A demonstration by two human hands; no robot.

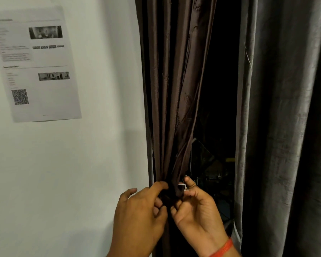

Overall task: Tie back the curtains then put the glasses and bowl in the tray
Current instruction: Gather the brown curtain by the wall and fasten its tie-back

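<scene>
Head view | left hand, right hand pinch gathered curtain | risk: folds slip loose if grip eases before knotting

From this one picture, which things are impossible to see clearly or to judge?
- Head view: the tie around the brown curtain is hidden by the left hand and right hand.
- Head view: the text on the paper sheet on the wall is too blurred to read.
- Head view: the glasses, bowl and tray are outside the frame.
- Head view: the gap beside the grey curtain is too dark.
</scene>
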